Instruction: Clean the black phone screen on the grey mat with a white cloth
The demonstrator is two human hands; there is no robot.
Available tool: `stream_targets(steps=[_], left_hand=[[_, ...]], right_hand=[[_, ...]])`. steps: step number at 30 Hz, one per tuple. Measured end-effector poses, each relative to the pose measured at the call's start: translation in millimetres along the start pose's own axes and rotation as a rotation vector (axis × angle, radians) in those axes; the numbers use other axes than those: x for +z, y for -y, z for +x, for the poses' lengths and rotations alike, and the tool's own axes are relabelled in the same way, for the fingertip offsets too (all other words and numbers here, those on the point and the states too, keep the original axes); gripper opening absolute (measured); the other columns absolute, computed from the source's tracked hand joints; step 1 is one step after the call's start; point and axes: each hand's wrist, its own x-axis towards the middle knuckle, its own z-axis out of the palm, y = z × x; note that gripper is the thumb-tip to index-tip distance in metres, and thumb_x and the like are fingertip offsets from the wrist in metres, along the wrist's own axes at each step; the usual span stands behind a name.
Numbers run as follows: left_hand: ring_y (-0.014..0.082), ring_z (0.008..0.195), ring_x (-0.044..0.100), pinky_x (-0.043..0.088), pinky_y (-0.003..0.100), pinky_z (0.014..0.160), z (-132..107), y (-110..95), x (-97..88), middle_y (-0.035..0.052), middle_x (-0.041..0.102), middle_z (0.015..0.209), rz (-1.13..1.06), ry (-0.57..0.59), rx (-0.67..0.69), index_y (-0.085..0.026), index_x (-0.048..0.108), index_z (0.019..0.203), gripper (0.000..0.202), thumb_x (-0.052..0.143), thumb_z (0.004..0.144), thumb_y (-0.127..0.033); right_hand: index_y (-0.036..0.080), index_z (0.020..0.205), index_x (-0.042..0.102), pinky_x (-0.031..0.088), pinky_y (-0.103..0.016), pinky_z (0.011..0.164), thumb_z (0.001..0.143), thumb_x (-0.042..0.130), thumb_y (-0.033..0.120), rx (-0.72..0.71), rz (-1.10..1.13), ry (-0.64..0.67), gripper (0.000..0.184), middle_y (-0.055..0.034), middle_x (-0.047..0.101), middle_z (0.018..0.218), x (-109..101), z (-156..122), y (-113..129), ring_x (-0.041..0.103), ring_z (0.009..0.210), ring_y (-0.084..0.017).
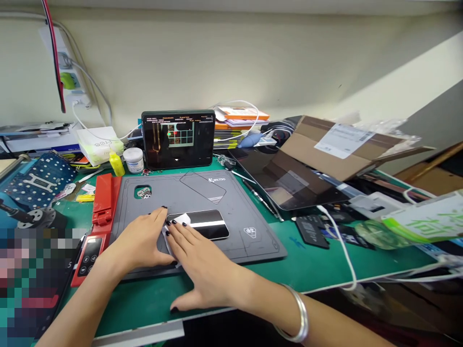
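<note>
A: Item one, the phone?
B: One phone (213, 232), glossy black face up, lying flat on a grey mat (249, 248); the mat lies on a green tabletop (307, 265).
A: Left hand?
B: One left hand (142, 241), at the phone's left end, thumb and fingers parted, fingertips by the far corner. Whether it grips the phone, I cannot tell (the right fingers hide part of that end).
A: Right hand?
B: One right hand (206, 260), opened out flat, thumb spread wide, fingertips on a white wipe (183, 219) over the phone's left part. One silver bangle (302, 313) on its forearm.
A: Elsewhere on the mat?
B: One clear sheet (203, 187) with a dark edge, beyond the phone. Small metal parts (145, 193) in the cutout, far left corner.
A: Around the mat?
B: Left, one red device (103, 195). Behind, one lit tablet (177, 140), upright; near its left side, one white jar (133, 161) and one yellow bottle (116, 165). Right, one slim metal tool (262, 197), one large dark panel (282, 178), one cardboard box (307, 140) behind the panel.
</note>
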Motion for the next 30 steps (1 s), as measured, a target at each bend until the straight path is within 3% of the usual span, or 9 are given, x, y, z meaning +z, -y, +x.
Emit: stream_targets(steps=[7,15,20,25,30], left_hand=[[0.0362,0.120,0.057,0.047,0.047,0.097,1,1,1.1,0.0179,0.048,0.143,-0.019,-0.045,0.023,-0.016,0.041,0.137,0.073,0.062,0.071,-0.037],[0.0358,0.123,0.054,0.044,0.046,0.101,2,2,2.7,0.0190,0.041,0.149,0.021,-0.010,-0.013,-0.013,0.037,0.142,0.077,0.062,0.075,-0.044],[0.0361,0.128,0.050,0.041,0.046,0.105,3,1,-0.3,0.0192,0.036,0.152,0.045,0.028,-0.025,-0.010,0.037,0.143,0.078,0.062,0.075,-0.042],[0.0368,0.125,0.052,0.043,0.045,0.103,3,-1,-2.1,0.0204,0.037,0.151,0.055,0.052,-0.035,-0.008,0.032,0.145,0.090,0.067,0.071,-0.045],[0.0375,0.127,0.050,0.043,0.046,0.103,3,4,2.6,0.0215,0.040,0.149,0.034,0.018,-0.014,-0.009,0.033,0.143,0.088,0.067,0.068,-0.041]], right_hand=[[-0.006,0.147,0.027,0.014,-0.048,0.120,0.066,0.059,0.080,0.071,-0.016,-0.050,0.122,-0.0273,0.019,0.155,-1,20,-12,0.014,0.145,-0.038],[0.001,0.150,0.024,0.027,-0.055,0.115,0.067,0.066,0.070,0.335,-0.054,-0.075,0.115,-0.0276,0.022,0.155,-7,-29,-47,0.019,0.144,-0.040],[0.001,0.150,0.023,0.029,-0.057,0.114,0.068,0.064,0.072,0.388,-0.060,-0.044,0.116,-0.0270,0.019,0.155,-7,-52,-43,0.016,0.144,-0.041],[-0.005,0.147,0.026,0.019,-0.054,0.118,0.064,0.063,0.078,0.267,-0.036,0.052,0.124,-0.0293,0.015,0.155,-5,-39,-21,0.011,0.145,-0.042],[-0.007,0.147,0.025,0.007,-0.045,0.122,0.070,0.055,0.082,0.048,-0.014,0.006,0.121,-0.0277,0.015,0.156,-4,-5,-3,0.008,0.146,-0.038]])
